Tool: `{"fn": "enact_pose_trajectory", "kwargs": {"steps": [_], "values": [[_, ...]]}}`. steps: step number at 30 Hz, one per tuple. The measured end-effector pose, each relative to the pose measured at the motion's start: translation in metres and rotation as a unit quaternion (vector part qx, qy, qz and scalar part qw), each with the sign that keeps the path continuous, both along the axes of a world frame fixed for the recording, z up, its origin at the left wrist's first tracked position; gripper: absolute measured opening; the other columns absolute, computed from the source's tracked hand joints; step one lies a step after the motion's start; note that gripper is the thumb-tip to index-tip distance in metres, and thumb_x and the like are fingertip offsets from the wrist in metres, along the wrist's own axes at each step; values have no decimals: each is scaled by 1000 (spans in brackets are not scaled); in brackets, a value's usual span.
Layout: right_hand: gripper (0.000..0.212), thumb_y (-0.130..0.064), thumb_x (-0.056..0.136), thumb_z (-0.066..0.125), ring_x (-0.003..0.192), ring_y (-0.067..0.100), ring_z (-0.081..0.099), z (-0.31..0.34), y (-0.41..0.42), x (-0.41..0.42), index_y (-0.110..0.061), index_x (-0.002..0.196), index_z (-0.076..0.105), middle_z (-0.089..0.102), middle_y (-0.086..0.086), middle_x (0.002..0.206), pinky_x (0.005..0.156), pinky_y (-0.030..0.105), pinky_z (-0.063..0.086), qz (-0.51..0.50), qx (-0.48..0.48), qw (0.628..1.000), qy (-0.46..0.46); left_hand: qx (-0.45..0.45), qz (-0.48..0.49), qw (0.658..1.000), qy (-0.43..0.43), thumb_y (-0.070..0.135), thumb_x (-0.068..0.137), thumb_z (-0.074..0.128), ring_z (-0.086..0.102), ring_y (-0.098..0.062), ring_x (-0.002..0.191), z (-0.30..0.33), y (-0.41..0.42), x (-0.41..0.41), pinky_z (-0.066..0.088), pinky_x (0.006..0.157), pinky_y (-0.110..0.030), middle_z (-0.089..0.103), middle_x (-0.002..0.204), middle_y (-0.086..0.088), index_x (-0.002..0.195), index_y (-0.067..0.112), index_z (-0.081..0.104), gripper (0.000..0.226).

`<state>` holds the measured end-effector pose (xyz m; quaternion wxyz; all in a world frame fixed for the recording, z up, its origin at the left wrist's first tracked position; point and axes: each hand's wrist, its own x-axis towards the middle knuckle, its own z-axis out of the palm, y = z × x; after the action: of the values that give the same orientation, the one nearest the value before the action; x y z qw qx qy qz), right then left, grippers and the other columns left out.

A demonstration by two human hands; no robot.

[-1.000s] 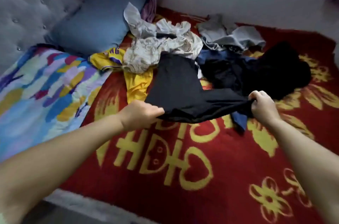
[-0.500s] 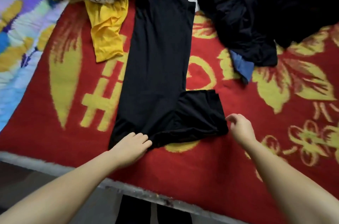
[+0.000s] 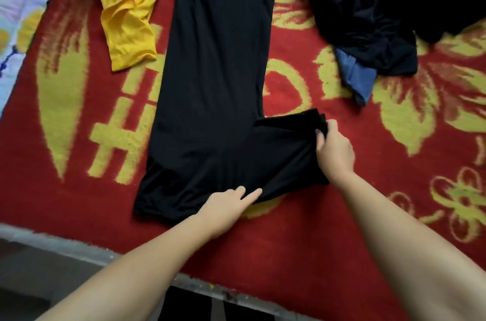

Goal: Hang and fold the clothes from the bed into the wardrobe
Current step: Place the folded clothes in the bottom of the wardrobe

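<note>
Head view, items listed by size. Bed (image 3: pixel 302 236) — covered by a red blanket with yellow motifs, its near edge running along the bottom of the view; a multicoloured sheet (image 3: pixel 15 18) shows at the far left.

Black garment (image 3: pixel 210 78) — the task's piece in hand, spread flat down the middle of the bed, long body running away from the person, one short section turned out to the right at the near end. Judged thin, soft and light; it will drape and slide on itself, holds no shape, and is best taken by a hem or a corner with a second hold to keep the rest from dragging.

Dark clothes pile (image 3: pixel 381 5) — heaped at upper right, just beside the black garment, a blue piece (image 3: pixel 355 76) poking out beneath it. Yellow shirt (image 3: pixel 128 18) — crumpled at upper left, its edge just beside the black garment.

Right hand (image 3: pixel 335 149) — arm reaching forward from the lower right, fingers curled round the outer end of the turned-out section, thumb on top, pinching the bunched cloth.

Left hand (image 3: pixel 223 205) — arm reaching in from the lower left, palm down, fingers straight and pressing the near hem flat against the bed, gripping nothing.
</note>
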<state>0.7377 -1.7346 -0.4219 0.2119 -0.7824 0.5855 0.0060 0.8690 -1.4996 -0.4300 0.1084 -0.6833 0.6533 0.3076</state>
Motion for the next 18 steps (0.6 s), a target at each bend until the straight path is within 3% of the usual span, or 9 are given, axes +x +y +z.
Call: {"fn": "enact_pose_trajectory", "kwargs": {"steps": [2, 5, 7, 9, 11, 13, 15, 18], "values": [[24, -32, 99, 43, 93, 41, 60, -6, -5, -12, -13, 113, 47, 64, 19, 104, 67, 38, 35, -2, 13, 999, 41, 27, 7, 1000, 14, -2, 88, 39, 49, -28, 97, -2, -2, 2, 35, 64, -35, 38, 124, -12, 150, 34, -11, 88], [39, -43, 98, 43, 102, 37, 60, -15, -4, -17, -12, 120, 46, 61, 15, 115, 71, 38, 37, -51, 43, 997, 40, 30, -12, 998, 52, 24, 97, 40, 51, -26, 93, -4, -6, 8, 37, 63, -34, 41, 118, -8, 150, 34, -12, 75], [50, -55, 94, 41, 98, 35, 62, -15, 3, -18, -13, 119, 45, 64, 13, 110, 68, 36, 38, -46, 44, 996, 59, -27, -24, 997, 70, 33, 97, 43, 54, -23, 90, 3, 0, 15, 40, 61, -32, 46, 114, -5, 153, 28, 4, 68], [51, -57, 92, 44, 97, 36, 63, -12, 9, -20, -12, 118, 44, 65, 15, 107, 68, 37, 41, -42, 68, 994, 75, -143, -23, 989, 32, 31, 89, 59, 61, -23, 91, 4, 16, 26, 49, 64, -29, 57, 111, -5, 147, 19, 36, 63], [38, -40, 94, 52, 101, 37, 61, -4, 11, -20, -12, 119, 47, 65, 17, 109, 73, 37, 41, -55, 107, 992, 28, -151, 38, 987, -39, 41, 86, 57, 56, -31, 119, 4, 32, 42, 49, 91, -45, 55, 133, -13, 142, 19, 45, 62], [24, -23, 94, 54, 102, 30, 60, 9, 10, -13, -14, 115, 55, 66, 10, 107, 74, 30, 37, -67, 128, 986, -83, -58, 108, 989, -76, 55, 89, 25, 19, -35, 144, 1, 55, 57, 26, 107, -62, 19, 158, -13, 151, 25, 21, 69], [16, -17, 92, 55, 99, 19, 61, 27, 13, 9, -17, 107, 62, 68, 2, 103, 77, 26, 40, -69, 142, 967, -202, 11, 93, 993, -71, 60, 88, 5, -12, -34, 144, -10, 76, 66, 8, 110, -65, -8, 159, -8, 149, 30, -5, 68], [19, -16, 91, 60, 96, 4, 61, 52, 41, 61, -22, 108, 65, 67, -11, 101, 79, 9, 44, -18, 181, 933, -311, 37, 60, 995, -73, 61, 94, 10, -37, -30, 136, -23, 93, 67, -11, 107, -66, -33, 153, -7, 139, 31, -31, 68]]}}
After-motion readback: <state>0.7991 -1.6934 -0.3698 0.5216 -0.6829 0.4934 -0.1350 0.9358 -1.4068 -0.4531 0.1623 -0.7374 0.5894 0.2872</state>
